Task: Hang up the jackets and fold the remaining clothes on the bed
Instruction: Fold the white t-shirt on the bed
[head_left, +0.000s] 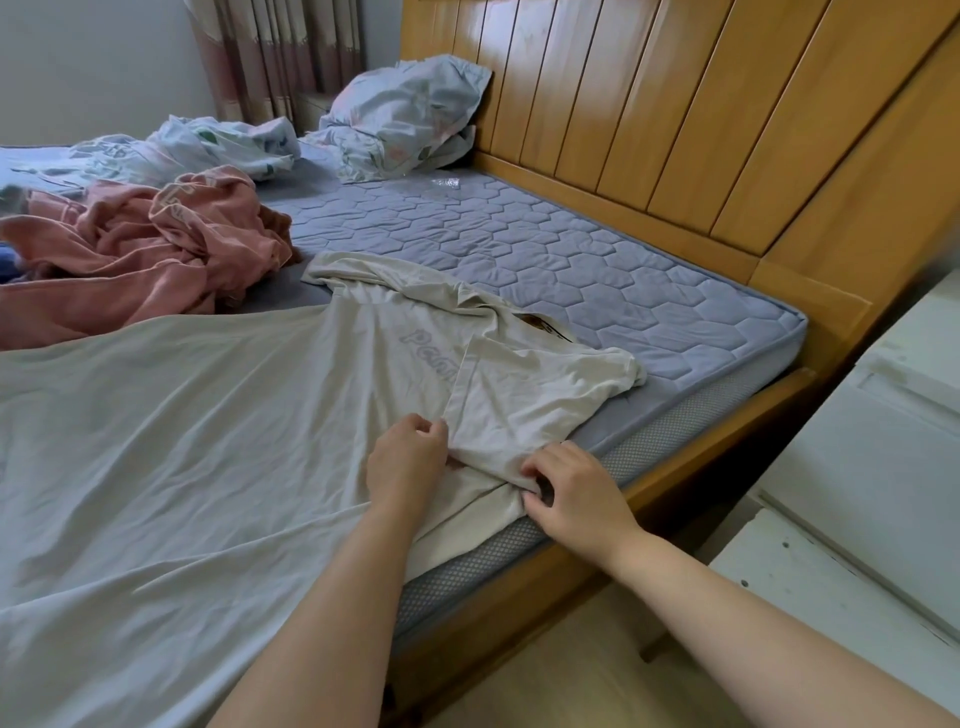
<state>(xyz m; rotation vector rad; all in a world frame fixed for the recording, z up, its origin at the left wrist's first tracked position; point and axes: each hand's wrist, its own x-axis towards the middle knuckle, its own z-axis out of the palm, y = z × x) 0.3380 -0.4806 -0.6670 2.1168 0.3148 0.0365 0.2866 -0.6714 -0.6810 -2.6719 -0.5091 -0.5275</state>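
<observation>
A cream T-shirt (218, 441) with pale lettering lies spread flat across the near side of the bed, collar toward the headboard. Its right sleeve (524, 400) is folded over onto the chest. My left hand (408, 462) pinches the sleeve's hem corner. My right hand (571, 491) pinches the same sleeve's lower edge at the mattress border. A crumpled pink garment (140, 249) lies in a heap at the left, behind the shirt.
The blue quilted mattress (545, 249) sits in a wooden frame with a tall headboard (675, 119). A floral pillow (405, 114) and bunched bedding (208, 150) lie at the far end. A white cabinet (872, 467) stands close on the right, with a narrow floor gap.
</observation>
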